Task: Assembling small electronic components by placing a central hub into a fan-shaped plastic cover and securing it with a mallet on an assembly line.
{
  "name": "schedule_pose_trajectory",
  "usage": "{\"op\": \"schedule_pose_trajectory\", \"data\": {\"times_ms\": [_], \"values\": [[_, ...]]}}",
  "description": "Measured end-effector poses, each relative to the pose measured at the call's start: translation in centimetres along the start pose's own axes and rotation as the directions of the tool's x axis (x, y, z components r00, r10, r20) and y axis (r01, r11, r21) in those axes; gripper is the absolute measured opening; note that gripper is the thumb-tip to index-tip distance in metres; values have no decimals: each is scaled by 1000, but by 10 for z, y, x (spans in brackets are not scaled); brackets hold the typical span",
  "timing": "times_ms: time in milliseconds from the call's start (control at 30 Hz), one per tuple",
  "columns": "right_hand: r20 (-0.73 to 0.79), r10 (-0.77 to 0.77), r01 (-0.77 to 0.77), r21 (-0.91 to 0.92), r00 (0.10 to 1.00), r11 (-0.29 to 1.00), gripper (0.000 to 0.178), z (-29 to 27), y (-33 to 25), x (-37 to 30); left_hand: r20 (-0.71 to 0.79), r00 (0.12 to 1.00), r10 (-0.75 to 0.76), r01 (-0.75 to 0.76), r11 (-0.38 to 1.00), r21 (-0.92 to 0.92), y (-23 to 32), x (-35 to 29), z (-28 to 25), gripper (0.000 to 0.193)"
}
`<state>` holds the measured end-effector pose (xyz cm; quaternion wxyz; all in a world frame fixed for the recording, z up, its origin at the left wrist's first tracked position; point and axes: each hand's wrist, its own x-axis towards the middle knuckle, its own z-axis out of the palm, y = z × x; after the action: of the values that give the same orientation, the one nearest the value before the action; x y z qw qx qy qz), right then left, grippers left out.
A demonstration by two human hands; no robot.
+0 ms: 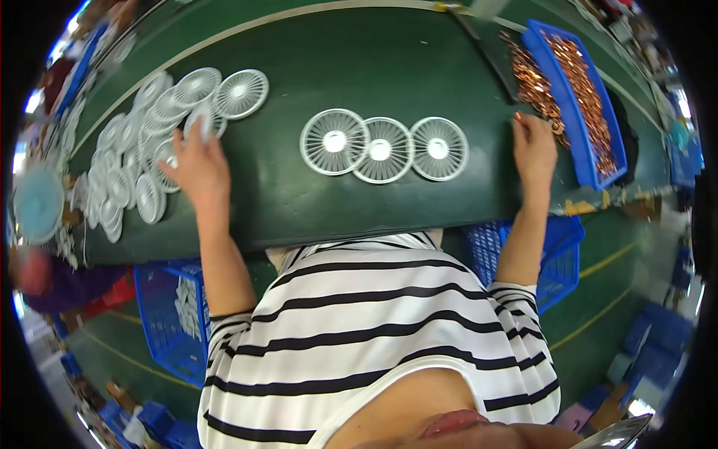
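Note:
Over the heap of white round slotted covers point(151, 198) at the left, my left hand point(202, 168) reaches with its fingers apart. Its fingertips are at a cover near the heap's right side; a firm grip on it does not show. My right hand point(535, 153) is at the right of the table, thumb and fingers pinched on a small copper-coloured piece point(517, 116). Between my hands three like covers lie in a row: the left one point(334, 141) and middle one point(381, 150) overlap, and the right one point(438, 149) meets the middle one's edge.
Loose copper-coloured pieces point(532, 78) lie beside a blue tray point(594, 176) of more such pieces. A dark long bar point(490, 63) is at the far right of the green table point(359, 206). Blue baskets point(166, 329) stand below its front edge. Another person point(63, 288) is at the left.

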<state>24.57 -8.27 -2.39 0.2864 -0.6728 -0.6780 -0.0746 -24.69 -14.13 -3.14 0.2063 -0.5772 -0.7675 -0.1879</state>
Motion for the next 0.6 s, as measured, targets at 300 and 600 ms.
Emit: {"op": "schedule_pose_trajectory", "data": {"times_ms": [300, 600], "values": [[-435, -325, 492, 356, 840, 794, 22, -28, -102, -24, 175, 979, -103, 193, 205, -960, 125, -20, -62, 30], [-435, -537, 690, 407, 723, 599, 22, -30, -164, -24, 447, 852, 272, 494, -139, -858, 174, -30, -77, 32]]}}
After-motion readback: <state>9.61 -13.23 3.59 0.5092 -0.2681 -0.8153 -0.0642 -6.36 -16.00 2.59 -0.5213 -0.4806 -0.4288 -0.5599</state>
